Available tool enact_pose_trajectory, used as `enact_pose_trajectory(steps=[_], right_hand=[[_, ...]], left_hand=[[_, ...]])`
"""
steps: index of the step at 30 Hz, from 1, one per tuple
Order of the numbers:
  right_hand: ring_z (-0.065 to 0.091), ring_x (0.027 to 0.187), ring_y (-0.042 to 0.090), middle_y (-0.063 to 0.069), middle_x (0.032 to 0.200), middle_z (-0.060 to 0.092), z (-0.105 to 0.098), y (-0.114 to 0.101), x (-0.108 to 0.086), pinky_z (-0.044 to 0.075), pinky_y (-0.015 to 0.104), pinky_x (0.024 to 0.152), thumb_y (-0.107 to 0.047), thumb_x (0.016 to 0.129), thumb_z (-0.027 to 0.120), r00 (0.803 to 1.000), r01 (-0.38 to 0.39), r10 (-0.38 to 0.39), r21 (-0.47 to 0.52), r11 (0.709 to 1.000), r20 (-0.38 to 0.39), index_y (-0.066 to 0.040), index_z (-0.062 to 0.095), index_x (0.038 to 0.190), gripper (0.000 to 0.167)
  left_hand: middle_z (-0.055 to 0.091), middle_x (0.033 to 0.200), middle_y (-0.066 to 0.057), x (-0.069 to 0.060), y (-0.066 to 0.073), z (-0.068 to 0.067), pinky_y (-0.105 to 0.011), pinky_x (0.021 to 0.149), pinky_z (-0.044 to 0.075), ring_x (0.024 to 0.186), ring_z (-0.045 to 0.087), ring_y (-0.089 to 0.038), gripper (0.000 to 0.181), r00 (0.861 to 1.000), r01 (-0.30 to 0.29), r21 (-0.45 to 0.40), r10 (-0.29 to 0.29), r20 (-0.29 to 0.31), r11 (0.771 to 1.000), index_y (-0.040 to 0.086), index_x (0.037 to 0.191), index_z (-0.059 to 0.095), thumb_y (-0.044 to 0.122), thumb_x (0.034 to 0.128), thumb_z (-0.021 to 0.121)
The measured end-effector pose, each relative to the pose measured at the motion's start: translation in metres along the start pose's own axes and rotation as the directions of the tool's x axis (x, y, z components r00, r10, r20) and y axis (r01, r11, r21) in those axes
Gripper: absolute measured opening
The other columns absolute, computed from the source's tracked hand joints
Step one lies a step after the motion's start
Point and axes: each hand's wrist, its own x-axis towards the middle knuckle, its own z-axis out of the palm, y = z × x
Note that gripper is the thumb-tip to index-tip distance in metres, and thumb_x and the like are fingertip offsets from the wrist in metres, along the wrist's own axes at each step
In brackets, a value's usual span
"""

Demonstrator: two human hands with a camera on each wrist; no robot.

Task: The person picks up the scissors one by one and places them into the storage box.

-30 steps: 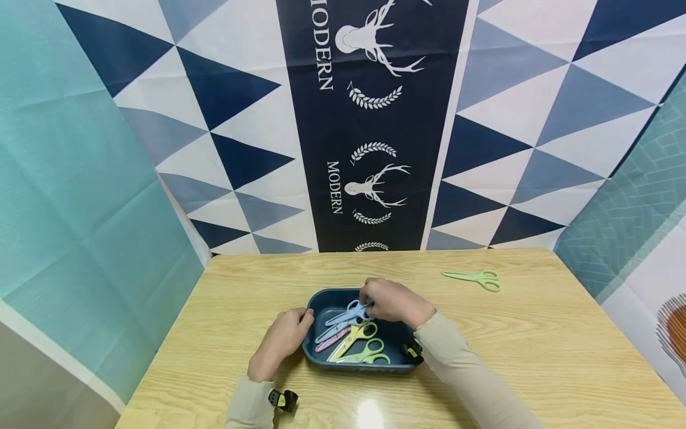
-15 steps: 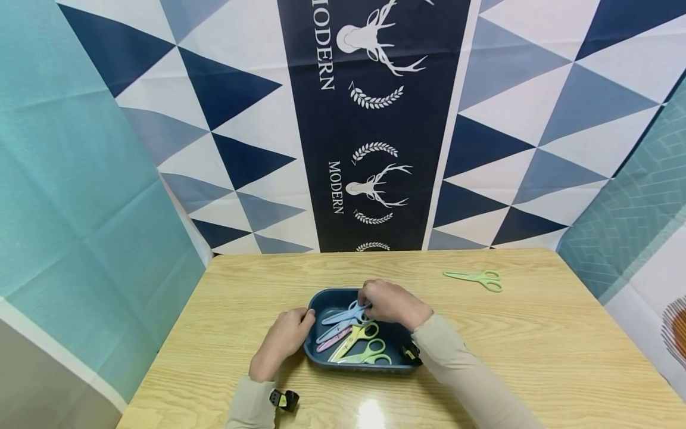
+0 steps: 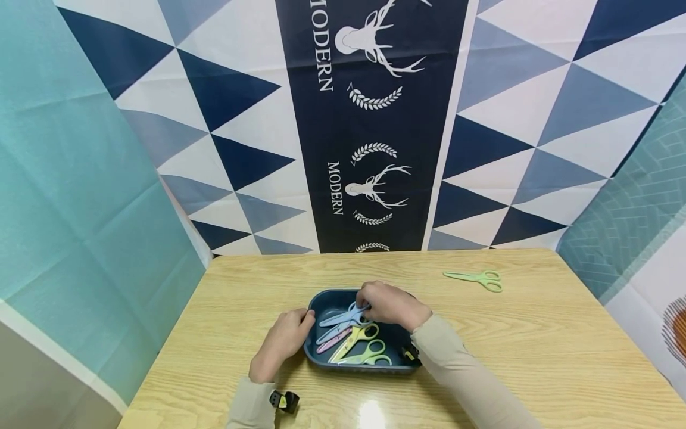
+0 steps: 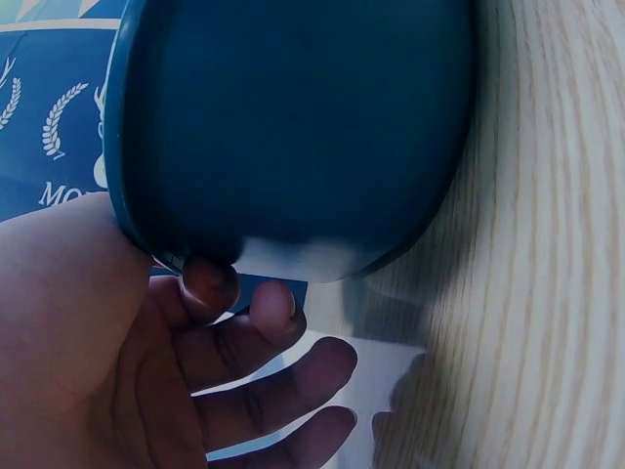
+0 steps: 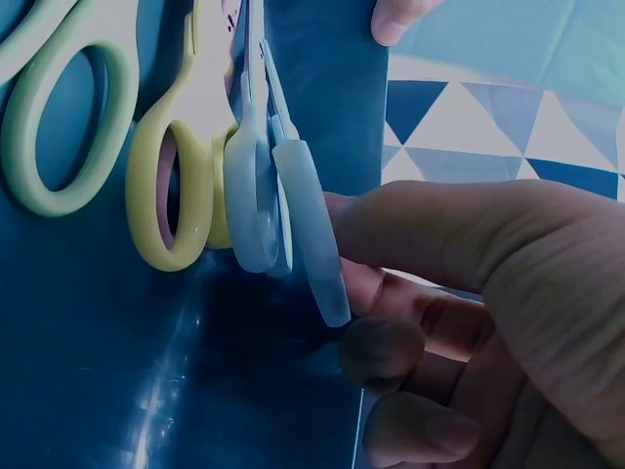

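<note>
In the head view, my left hand (image 3: 284, 339) grips the left end of a dark blue bin (image 3: 364, 369), thumb over the rim. The left wrist view shows its other fingers outside the bin wall (image 4: 303, 127). Over the back of the bin, my right hand (image 3: 396, 305) pinches the handle of light blue scissors (image 3: 339, 317). Close up, thumb and fingers meet at that blue handle (image 5: 312, 234). Beside it in the bin lie a second blue pair (image 3: 331, 335), pink scissors (image 3: 333, 341) with handles hidden, yellow scissors (image 3: 351, 341) and green scissors (image 3: 364, 357).
Another pair of green scissors (image 3: 477, 277) lies on the wooden table (image 3: 257, 274) toward its back right. Patterned cloth (image 3: 375, 131) hangs behind the table's back edge. A brown round object (image 3: 679, 333) shows at the far right.
My right hand has shifted slightly left and toward me, and the tip of the blue scissors has moved a little left with it. The left hand keeps its grip on the bin.
</note>
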Motion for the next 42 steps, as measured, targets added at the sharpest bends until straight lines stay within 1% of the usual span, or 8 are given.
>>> enact_pose_trajectory(steps=[8, 14, 20, 23, 27, 33, 39, 42], right_hand=[[0.07, 0.096, 0.022, 0.009, 0.104, 0.074, -0.002, 0.003, 0.002, 0.057, 0.038, 0.083, -0.004, 0.091, 0.074, 0.999, 0.031, -0.032, 0.057, 0.998, 0.016, -0.005, 0.076, 0.108, 0.018], [0.065, 0.089, 0.017, 0.007, 0.101, 0.072, -0.005, 0.006, 0.001, 0.055, 0.036, 0.08, -0.006, 0.093, 0.073, 0.999, 0.045, -0.046, 0.104, 0.994, 0.013, -0.004, 0.075, 0.111, 0.018], [0.067, 0.094, 0.02, 0.011, 0.109, 0.073, -0.008, 0.009, -0.003, 0.056, 0.039, 0.084, -0.006, 0.095, 0.07, 0.997, 0.072, -0.073, 0.145, 0.987, 0.001, -0.003, 0.074, 0.115, 0.02], [0.064, 0.089, 0.015, 0.012, 0.111, 0.073, -0.013, 0.009, -0.006, 0.056, 0.035, 0.083, -0.007, 0.097, 0.068, 0.995, 0.097, -0.096, 0.158, 0.983, -0.014, -0.003, 0.074, 0.116, 0.021], [0.06, 0.083, 0.009, 0.007, 0.107, 0.073, -0.021, 0.007, -0.012, 0.053, 0.028, 0.077, -0.009, 0.098, 0.067, 0.992, 0.125, -0.12, 0.145, 0.982, -0.041, -0.004, 0.075, 0.115, 0.019], [0.066, 0.094, 0.013, 0.007, 0.112, 0.074, -0.032, 0.007, -0.018, 0.056, 0.03, 0.081, -0.012, 0.099, 0.067, 0.989, 0.128, -0.118, 0.113, 0.985, -0.087, -0.005, 0.077, 0.113, 0.018], [0.068, 0.09, 0.011, 0.003, 0.105, 0.075, -0.042, 0.015, -0.025, 0.057, 0.03, 0.078, -0.015, 0.099, 0.068, 0.984, 0.125, -0.11, 0.105, 0.987, -0.141, -0.008, 0.079, 0.106, 0.015], [0.069, 0.091, 0.011, 0.003, 0.104, 0.076, -0.047, 0.019, -0.028, 0.058, 0.031, 0.079, -0.017, 0.099, 0.069, 0.985, 0.095, -0.08, 0.099, 0.99, -0.153, -0.009, 0.08, 0.106, 0.015]], left_hand=[[0.037, 0.062, 0.004, 0.0, 0.001, 0.0, -0.024, 0.052, 0.032, 0.054, 0.041, -0.01, 0.04, 1.0, 0.0, -0.005, 0.0, 0.011, 1.0, 0.014, 0.07, 0.049, 0.026, 0.1081, 0.046], [0.037, 0.062, 0.005, 0.0, 0.001, 0.001, -0.024, 0.052, 0.033, 0.055, 0.042, -0.01, 0.039, 1.0, -0.005, -0.002, 0.005, -0.003, 1.0, 0.014, 0.071, 0.05, 0.026, 0.108, 0.047], [0.036, 0.062, 0.005, -0.001, 0.001, 0.001, -0.024, 0.052, 0.032, 0.055, 0.041, -0.01, 0.039, 1.0, -0.002, -0.009, 0.002, 0.002, 1.0, 0.014, 0.071, 0.05, 0.026, 0.1082, 0.046], [0.036, 0.062, 0.004, 0.0, 0.0, 0.001, -0.024, 0.052, 0.032, 0.055, 0.041, -0.01, 0.039, 1.0, 0.003, -0.006, -0.003, 0.006, 1.0, 0.014, 0.071, 0.05, 0.026, 0.1082, 0.046], [0.036, 0.062, 0.004, 0.001, 0.001, 0.0, -0.024, 0.052, 0.032, 0.055, 0.041, -0.01, 0.04, 1.0, 0.011, 0.0, -0.011, 0.009, 1.0, 0.015, 0.071, 0.05, 0.027, 0.1082, 0.046], [0.036, 0.062, 0.004, 0.001, 0.0, 0.0, -0.024, 0.053, 0.032, 0.055, 0.04, -0.011, 0.04, 1.0, 0.015, 0.0, -0.015, 0.009, 1.0, 0.015, 0.07, 0.05, 0.028, 0.1082, 0.046], [0.036, 0.062, 0.004, 0.001, 0.001, 0.0, -0.025, 0.053, 0.032, 0.055, 0.041, -0.011, 0.04, 1.0, 0.017, -0.004, -0.017, 0.01, 1.0, 0.015, 0.071, 0.05, 0.027, 0.1082, 0.046], [0.036, 0.062, 0.004, 0.0, 0.001, 0.0, -0.025, 0.053, 0.032, 0.055, 0.041, -0.011, 0.039, 1.0, 0.016, -0.004, -0.016, 0.009, 1.0, 0.014, 0.071, 0.05, 0.027, 0.1081, 0.046]])
